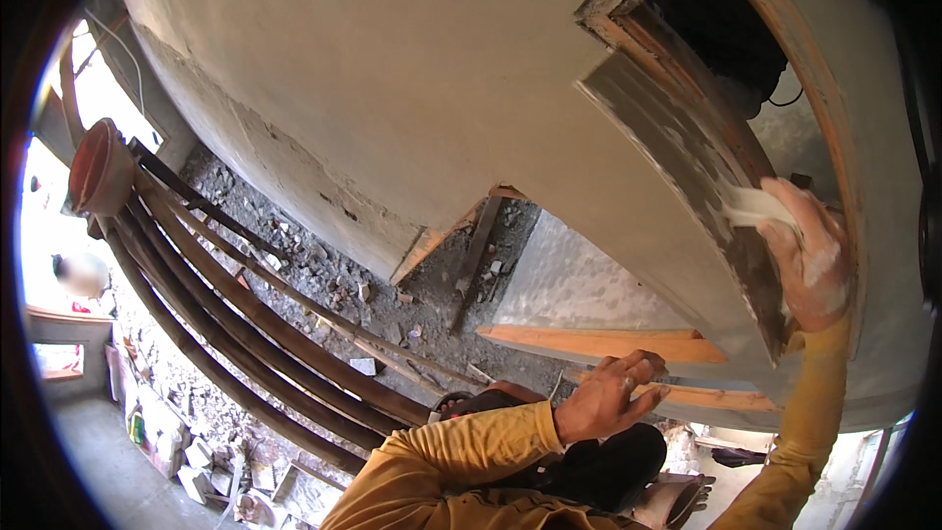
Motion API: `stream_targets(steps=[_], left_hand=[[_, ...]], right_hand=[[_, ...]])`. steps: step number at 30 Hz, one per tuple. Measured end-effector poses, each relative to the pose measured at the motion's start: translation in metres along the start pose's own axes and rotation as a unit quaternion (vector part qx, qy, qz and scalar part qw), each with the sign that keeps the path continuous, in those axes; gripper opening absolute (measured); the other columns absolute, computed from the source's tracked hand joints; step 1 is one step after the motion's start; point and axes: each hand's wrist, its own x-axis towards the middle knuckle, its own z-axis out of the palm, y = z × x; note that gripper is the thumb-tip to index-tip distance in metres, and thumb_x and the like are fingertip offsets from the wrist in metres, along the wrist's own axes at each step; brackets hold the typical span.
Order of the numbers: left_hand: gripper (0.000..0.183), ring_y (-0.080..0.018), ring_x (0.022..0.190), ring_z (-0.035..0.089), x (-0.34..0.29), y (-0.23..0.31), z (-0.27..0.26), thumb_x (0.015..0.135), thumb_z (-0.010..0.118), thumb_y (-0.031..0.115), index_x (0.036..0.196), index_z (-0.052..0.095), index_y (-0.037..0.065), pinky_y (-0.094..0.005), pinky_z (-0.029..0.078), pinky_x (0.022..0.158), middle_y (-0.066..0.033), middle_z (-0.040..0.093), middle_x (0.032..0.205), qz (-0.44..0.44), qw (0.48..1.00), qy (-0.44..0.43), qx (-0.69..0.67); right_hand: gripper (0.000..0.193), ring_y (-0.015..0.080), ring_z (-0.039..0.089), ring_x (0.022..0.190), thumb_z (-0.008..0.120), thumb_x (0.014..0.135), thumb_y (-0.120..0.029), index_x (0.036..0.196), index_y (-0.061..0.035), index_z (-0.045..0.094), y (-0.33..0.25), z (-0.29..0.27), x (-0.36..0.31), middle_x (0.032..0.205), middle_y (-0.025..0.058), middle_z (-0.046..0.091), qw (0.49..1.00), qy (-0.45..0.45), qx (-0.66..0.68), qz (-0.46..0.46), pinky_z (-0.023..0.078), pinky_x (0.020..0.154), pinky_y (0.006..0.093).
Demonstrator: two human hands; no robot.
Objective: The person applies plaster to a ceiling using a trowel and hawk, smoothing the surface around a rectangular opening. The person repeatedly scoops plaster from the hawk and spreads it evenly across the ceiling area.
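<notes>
My right hand (810,260) grips putty blade (751,206) at 3 o'clock on grey filler strip (677,152); left hand (608,397) open, empty; uneven pressure risks gouging.

The wall (392,79) is matt, pale plaster, smooth across most of its face and chipped to rough, gritty mortar along its lower edge at 8 o'clock. The window frame (687,128) at 2 o'clock is worn wood, part coated with streaky grey putty, matt and uneven. The right hand (812,260), dusted with pale paste, presses a smooth, whitish putty knife (751,206) against it. The bamboo poles (226,324) at 8 o'clock look dark brown with a slight sheen. The ground (324,275) is coarse rubble. The sleeves (461,451) are yellow cloth.
</notes>
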Motion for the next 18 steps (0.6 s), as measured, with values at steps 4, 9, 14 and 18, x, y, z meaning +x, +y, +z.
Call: stream_targets(steps=[4, 9, 14, 18], left_hand=[[0.031, -0.0353, 0.103, 0.057, 0.003, -0.001, -0.003, 0.092, 0.060, 0.024, 0.112, 0.055, 0.001, -0.0450, 0.044, 0.086, -0.0166, 0.057, 0.116, -0.039, 0.999, -0.025, -0.018], [0.027, -0.0351, 0.100, 0.058, 0.003, 0.002, 0.000, 0.092, 0.060, 0.021, 0.109, 0.054, 0.001, -0.0442, 0.044, 0.085, -0.0178, 0.057, 0.116, 0.003, 1.000, -0.011, 0.009], [0.025, -0.0345, 0.098, 0.058, 0.003, 0.004, -0.005, 0.092, 0.060, 0.021, 0.106, 0.054, 0.001, -0.0437, 0.044, 0.084, -0.0164, 0.057, 0.116, -0.001, 1.000, -0.003, -0.006], [0.025, -0.0344, 0.098, 0.058, 0.003, 0.005, -0.006, 0.092, 0.060, 0.021, 0.107, 0.054, 0.002, -0.0434, 0.044, 0.084, -0.0164, 0.057, 0.116, 0.001, 1.000, 0.000, -0.004]], right_hand=[[0.034, 0.0357, 0.064, 0.089, 0.069, 0.085, -0.017, 0.113, -0.0004, 0.061, -0.006, 0.000, -0.001, 0.101, 0.0193, 0.065, 1.000, 0.002, 0.011, -0.001, 0.051, 0.076, 0.0374], [0.034, 0.0349, 0.065, 0.090, 0.068, 0.087, -0.021, 0.114, -0.0009, 0.061, -0.009, 0.010, 0.016, 0.102, 0.0189, 0.065, 1.000, 0.010, 0.010, -0.015, 0.052, 0.077, 0.0367], [0.034, 0.0344, 0.066, 0.092, 0.066, 0.088, -0.023, 0.114, -0.0015, 0.061, -0.005, 0.017, 0.021, 0.104, 0.0185, 0.066, 1.000, 0.017, 0.003, -0.018, 0.052, 0.078, 0.0367], [0.033, 0.0347, 0.066, 0.093, 0.067, 0.088, -0.023, 0.113, -0.0017, 0.062, -0.004, 0.019, 0.022, 0.104, 0.0188, 0.066, 1.000, 0.020, 0.011, -0.021, 0.052, 0.079, 0.0367]])
